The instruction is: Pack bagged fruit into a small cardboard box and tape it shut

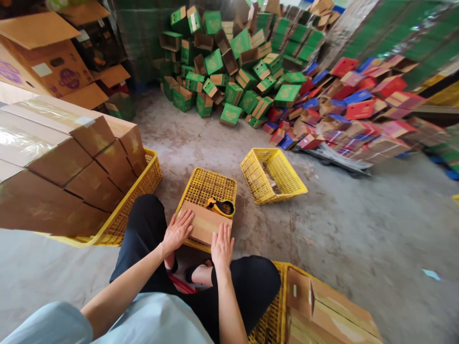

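A brown cardboard box (206,223) lies on an upturned yellow plastic crate (208,180) in front of my knees. My left hand (179,229) rests flat on the box's left end, fingers stretched out. On its right end lies my right hand (222,243), also with straight fingers. Just behind the box, a yellow and black tape dispenser (220,206) sits on the crate. Neither hand grips anything.
Left, stacked brown boxes (57,162) fill a large yellow crate (154,167). Another yellow crate (276,165) stands ahead on the right. Cartons (333,306) lie in a crate by my right knee. Green boxes (229,62) and red and blue boxes (358,105) are heaped farther back.
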The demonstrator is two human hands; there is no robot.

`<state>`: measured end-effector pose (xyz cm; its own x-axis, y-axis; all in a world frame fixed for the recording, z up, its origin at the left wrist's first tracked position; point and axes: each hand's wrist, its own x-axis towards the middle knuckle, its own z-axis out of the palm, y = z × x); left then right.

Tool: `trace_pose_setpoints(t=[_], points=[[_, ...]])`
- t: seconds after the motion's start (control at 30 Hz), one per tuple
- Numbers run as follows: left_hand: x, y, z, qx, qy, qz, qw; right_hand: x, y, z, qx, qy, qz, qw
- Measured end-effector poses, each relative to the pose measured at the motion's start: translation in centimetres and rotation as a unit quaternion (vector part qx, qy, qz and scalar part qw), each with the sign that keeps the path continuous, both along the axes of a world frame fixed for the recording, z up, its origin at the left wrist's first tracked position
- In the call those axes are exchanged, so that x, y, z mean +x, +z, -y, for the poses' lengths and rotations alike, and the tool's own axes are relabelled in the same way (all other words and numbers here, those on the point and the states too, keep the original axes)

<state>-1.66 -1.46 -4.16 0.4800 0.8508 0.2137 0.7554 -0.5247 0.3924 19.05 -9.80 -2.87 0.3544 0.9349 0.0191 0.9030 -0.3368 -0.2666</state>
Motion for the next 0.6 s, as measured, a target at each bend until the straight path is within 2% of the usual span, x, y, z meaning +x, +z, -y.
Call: trace_pose_setpoints(t=[0.1,0.23,0.33,0.5,0.6], points=[[0.2,0.2,-0.1,-0.012,0.006,0.008,1.0,2.5,-1.2,0.7,0.042,0.019,-0.028,0.999],[0.1,0.7,-0.1,-0.018,0.016,-0.014,1.0,3.7,-2.4,1.1,0.088,0.063,-0.044,0.993],[-0.2,0.7,0.2,-0.007,0.019,-0.034,0.999,3.5,-2.6,1.9,0.081,0.087,-0.019,0.993],[-0.7,0.2,0.2,0.023,-0.027,-0.05,0.998,2.3,-1.9,3.4,0.054,0.114,0.054,0.991],[-0.7,0.0,0.2,0.036,-0.052,-0.049,0.997,1.6,-1.8,3.7,0.062,0.12,0.075,0.988]])
